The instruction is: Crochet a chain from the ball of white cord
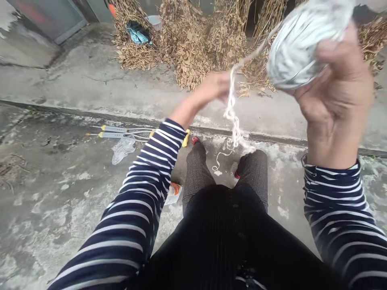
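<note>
A large ball of white yarn is gripped in my right hand, raised at the upper right and a little blurred. From the ball a strand runs left to my left hand, which is smeared by motion. Its fingers are closed near the strand, seemingly holding it. Below that hand hangs a loose, tangled length of white yarn. The tangle reaches down between my knees, and a thin curled end trails lower.
Dried bean plants lean along the wall ahead, with a blue cloth among them. Grey rods with yellow ends and a clear plastic bag lie on the concrete at left. An orange-and-white packet is beside my leg. A low step edge crosses ahead.
</note>
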The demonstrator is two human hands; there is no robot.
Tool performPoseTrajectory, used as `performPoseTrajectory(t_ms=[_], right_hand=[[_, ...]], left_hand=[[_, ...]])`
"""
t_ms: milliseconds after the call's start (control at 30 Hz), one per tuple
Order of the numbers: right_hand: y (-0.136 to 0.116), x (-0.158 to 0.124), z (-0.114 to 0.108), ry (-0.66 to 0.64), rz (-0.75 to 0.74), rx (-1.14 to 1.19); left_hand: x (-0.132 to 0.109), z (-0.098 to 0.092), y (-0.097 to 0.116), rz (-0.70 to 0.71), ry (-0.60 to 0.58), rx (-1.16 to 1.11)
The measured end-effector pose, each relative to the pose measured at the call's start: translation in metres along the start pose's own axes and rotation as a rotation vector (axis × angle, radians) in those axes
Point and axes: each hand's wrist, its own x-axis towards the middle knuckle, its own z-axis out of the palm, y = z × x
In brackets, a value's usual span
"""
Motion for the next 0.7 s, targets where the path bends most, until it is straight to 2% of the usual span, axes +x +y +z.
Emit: performPoseTrajectory(t_ms=[33,133,200,267,300,367,567,633,700], right_hand=[[0.007,-0.003,0.0,0.005,0.013,0.038],[0.034,-0.012,-0.01,0.045,0.186,0.088],[0.054,-0.015,-0.022,0.07,0.274,0.079],[0.074,-0.018,-0.033,0.051,0.337,0.054],[0.083,-0.019,-0.038,0.036,0.366,0.041],[0.098,-0.02,-0.042,0.032,0.424,0.02],[0.114,-0.022,-0.035,0.087,0.57,-0.016],[0.116,-0.025,-0.036,0.088,0.623,-0.019],[0.117,-0.028,-0.041,0.085,0.675,-0.011]], left_hand=[[-0.005,0.008,-0.038,-0.137,-0.021,0.018],[-0.023,0.03,-0.142,-0.463,0.062,0.097],[-0.034,0.041,-0.187,-0.531,0.079,0.167],[-0.04,0.051,-0.207,-0.526,0.103,0.19],[-0.04,0.056,-0.209,-0.511,0.113,0.189],[-0.034,0.067,-0.199,-0.445,0.132,0.132],[-0.007,0.093,-0.127,0.084,0.103,-0.376],[-0.008,0.096,-0.11,0.122,0.056,-0.399],[-0.014,0.095,-0.103,0.096,0.012,-0.357]])
